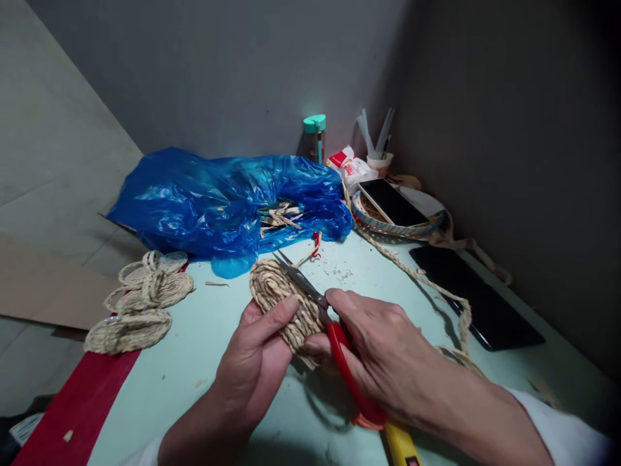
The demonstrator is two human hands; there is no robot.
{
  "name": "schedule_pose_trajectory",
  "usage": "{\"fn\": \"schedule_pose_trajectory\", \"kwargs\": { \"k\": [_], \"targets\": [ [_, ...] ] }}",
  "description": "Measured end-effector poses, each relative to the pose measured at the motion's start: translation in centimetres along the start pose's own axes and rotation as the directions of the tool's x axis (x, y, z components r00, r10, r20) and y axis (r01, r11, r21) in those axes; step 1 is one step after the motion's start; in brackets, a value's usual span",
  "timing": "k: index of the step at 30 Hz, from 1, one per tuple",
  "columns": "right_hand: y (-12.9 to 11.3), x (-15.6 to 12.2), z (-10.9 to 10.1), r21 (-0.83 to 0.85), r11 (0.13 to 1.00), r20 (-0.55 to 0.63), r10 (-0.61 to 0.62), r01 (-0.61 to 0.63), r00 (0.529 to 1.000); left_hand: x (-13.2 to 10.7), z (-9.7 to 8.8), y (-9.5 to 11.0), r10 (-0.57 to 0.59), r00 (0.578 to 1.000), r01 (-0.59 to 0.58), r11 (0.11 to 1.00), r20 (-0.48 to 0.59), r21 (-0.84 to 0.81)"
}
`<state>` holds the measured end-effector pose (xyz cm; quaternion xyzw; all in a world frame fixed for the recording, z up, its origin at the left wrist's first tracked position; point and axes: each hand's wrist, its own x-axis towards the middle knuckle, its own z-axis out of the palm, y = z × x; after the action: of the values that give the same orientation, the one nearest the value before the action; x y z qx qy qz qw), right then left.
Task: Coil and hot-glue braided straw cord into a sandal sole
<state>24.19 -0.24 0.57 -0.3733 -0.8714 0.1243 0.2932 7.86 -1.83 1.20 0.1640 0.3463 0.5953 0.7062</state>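
Observation:
My left hand (264,343) grips an oval sole of coiled, braided straw (274,285), thumb on its top face and fingers beneath. In my right hand (383,343) is a pair of scissors (347,369) with red handles and dark blades. The blades lie slanted across the upper right side of the sole, their tips a little apart near its far edge. A thin loose strand runs from the sole toward a small red item (316,244) behind it. Part of the sole's near end is hidden by my right fingers.
Small woven straw slippers (129,331) sit at the left edge. A blue plastic bag (218,200) with straw strips lies behind. At right are a braided straw rope (407,265), a dark phone-like slab (478,298), and a phone (392,202) on a round basket (378,223). A yellow tool (402,445) lies nearest me.

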Motion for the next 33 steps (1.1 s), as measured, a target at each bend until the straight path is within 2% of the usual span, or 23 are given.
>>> {"fn": "schedule_pose_trajectory", "kwargs": {
  "k": [3, 6, 8, 11, 14, 18, 20, 23, 26, 29, 31, 33],
  "targets": [
    [0.2, 0.1, 0.1, 0.02, 1.0, 0.018, 0.006, -0.006, 1.0, 0.2, 0.0, -0.1, 0.012, 1.0, -0.012, 1.0, 0.004, -0.01],
    [0.4, 0.4, -0.7, 0.086, 0.996, 0.009, 0.002, -0.003, 1.0, 0.7, -0.1, -0.1, 0.031, 0.999, -0.031, 0.999, -0.022, -0.012],
    [0.6, 0.7, -1.9, 0.143, 0.99, -0.061, -0.002, 0.01, 0.998, 1.0, -0.1, 0.2, 0.042, 0.997, -0.043, 0.999, -0.072, -0.014],
    [1.5, 0.9, -3.7, 0.179, 0.984, -0.232, 0.041, 0.002, 0.972, 1.6, -0.2, 0.8, 0.029, 0.985, -0.029, 1.0, -0.168, 0.002],
    [2.8, 1.0, -4.7, 0.098, 0.995, -0.25, 0.022, 0.003, 0.968, 2.2, -0.3, 1.7, 0.002, 0.968, 0.008, 0.999, -0.25, 0.039],
    [4.0, 1.0, -5.5, -0.092, 0.996, -0.255, -0.023, 0.0, 0.967, 2.6, -0.4, 2.8, -0.002, 0.968, 0.018, 0.998, -0.25, 0.06],
    [4.2, 0.8, -6.3, -0.105, 0.992, -0.264, 0.033, -0.063, 0.964, 2.6, -0.6, 3.4, 0.005, 0.969, 0.015, 0.997, -0.247, 0.077],
    [4.5, 0.0, -7.6, -0.058, 0.981, -0.212, 0.168, -0.184, 0.963, 2.6, -1.0, 4.1, 0.026, 0.965, -0.002, 0.996, -0.26, 0.092],
    [5.1, -0.9, -8.7, 0.036, 0.948, -0.199, 0.315, -0.315, 0.928, 2.5, -1.0, 4.6, 0.038, 0.962, -0.01, 0.995, -0.27, 0.102],
    [4.9, -1.3, -8.8, 0.103, 0.935, -0.191, 0.353, -0.339, 0.916, 1.8, -0.3, 4.1, 0.026, 0.979, 0.001, 0.991, -0.201, 0.135],
    [3.9, -1.0, -8.3, 0.078, 0.952, -0.154, 0.304, -0.295, 0.94, 0.9, 0.5, 3.3, 0.022, 0.996, -0.008, 0.987, -0.087, 0.159],
    [2.3, -0.3, -7.4, -0.017, 0.979, -0.067, 0.201, -0.203, 0.977, -0.1, 1.2, 2.4, -0.011, 1.0, 0.007, 0.987, 0.024, 0.161]
  ]
}}
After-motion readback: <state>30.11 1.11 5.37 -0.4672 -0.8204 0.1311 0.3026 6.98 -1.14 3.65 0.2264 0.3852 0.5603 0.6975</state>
